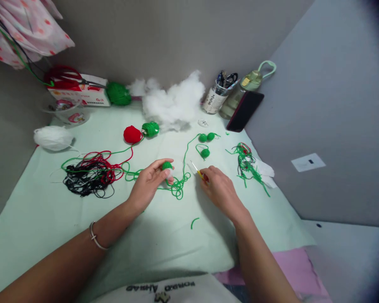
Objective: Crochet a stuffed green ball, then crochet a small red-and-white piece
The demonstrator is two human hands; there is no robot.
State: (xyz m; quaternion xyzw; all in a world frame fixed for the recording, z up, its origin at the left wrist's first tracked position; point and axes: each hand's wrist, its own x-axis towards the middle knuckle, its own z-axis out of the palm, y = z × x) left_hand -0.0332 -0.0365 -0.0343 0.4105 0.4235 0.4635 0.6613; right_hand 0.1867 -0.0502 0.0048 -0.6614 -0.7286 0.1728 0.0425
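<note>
Directions are taken from the small green knitted piece (pixel 167 166), with twelve o'clock on the far side of the table. The piece sits at the fingertips of the left hand (pixel 149 182), at about two o'clock from its palm, held between the thumb and the fingers. The index finger lies along its far side, the thumb presses on its near side, and the finger gap is narrow, no wider than the piece. A tuft of white filling (pixel 169 173) shows at the piece's near edge, beside the thumb tip. The right hand (pixel 219 187), at about four o'clock, has its fingers curled tightly on the handle of a slim yellow-handled tool (pixel 200 173). The tool's metal shaft points to between ten and eleven o'clock, and its tip is apart from the piece; the form of the tip is too small to tell. Loose green yarn (pixel 177 190) lies in loops at five o'clock, close to the left fingertips. Three small green balls (pixel 205 153) rest at two o'clock, well apart from both hands. A black yarn tangle (pixel 86 180) lies at nine o'clock, a red yarn ball (pixel 132 134) between ten and eleven, and a heap of white stuffing (pixel 177 101) at twelve. Mixed yarn scraps (pixel 246 164) lie at three o'clock, beyond the right hand.
</note>
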